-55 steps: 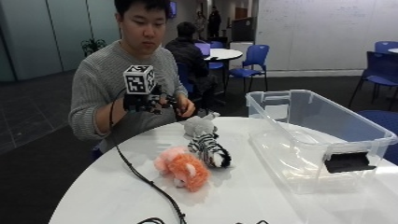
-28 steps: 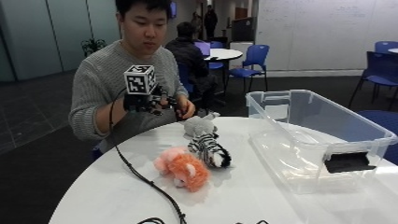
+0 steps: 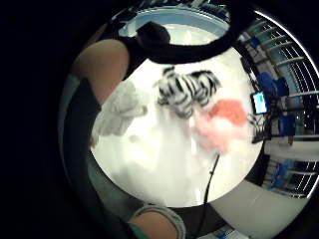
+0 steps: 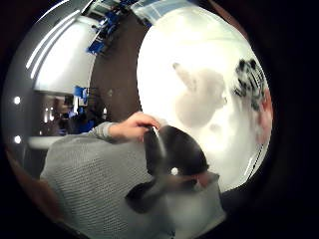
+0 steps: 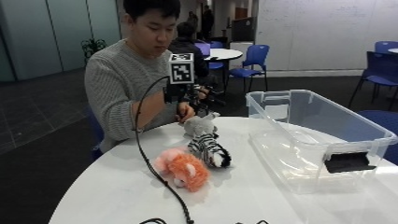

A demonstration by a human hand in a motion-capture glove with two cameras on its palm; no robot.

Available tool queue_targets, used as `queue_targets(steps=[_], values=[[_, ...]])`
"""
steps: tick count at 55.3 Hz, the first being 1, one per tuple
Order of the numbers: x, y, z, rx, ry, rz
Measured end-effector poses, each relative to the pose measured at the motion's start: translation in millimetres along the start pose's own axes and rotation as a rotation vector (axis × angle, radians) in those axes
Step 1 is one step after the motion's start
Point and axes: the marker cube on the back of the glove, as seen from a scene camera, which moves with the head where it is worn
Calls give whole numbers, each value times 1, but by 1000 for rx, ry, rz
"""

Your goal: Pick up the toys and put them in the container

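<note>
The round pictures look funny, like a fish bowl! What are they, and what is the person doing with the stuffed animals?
Those round pictures come from tiny cameras on the palm of the person's gloved right hand, looking down at the white round table. The ordinary picture is taken from across the table. Three toys lie there: a grey plush toy, a zebra plush toy and an orange plush toy. Beside them stands a clear plastic container with no toys in it. The hand hangs above the grey toy and holds nothing yet.
</note>
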Motion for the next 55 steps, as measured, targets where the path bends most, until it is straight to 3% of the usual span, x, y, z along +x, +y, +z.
queue_targets(steps=[11, 23, 28, 40, 50, 55], values=[[-13, -32, 49, -133, -18, 35], [-21, -28, 136, -348, 156, 60], [-29, -24, 145, -299, 130, 71], [-19, -16, 144, -163, 335, 20], [-33, -21, 125, -176, 90, 19], [-30, -36, 79, -116, 43, -3]])
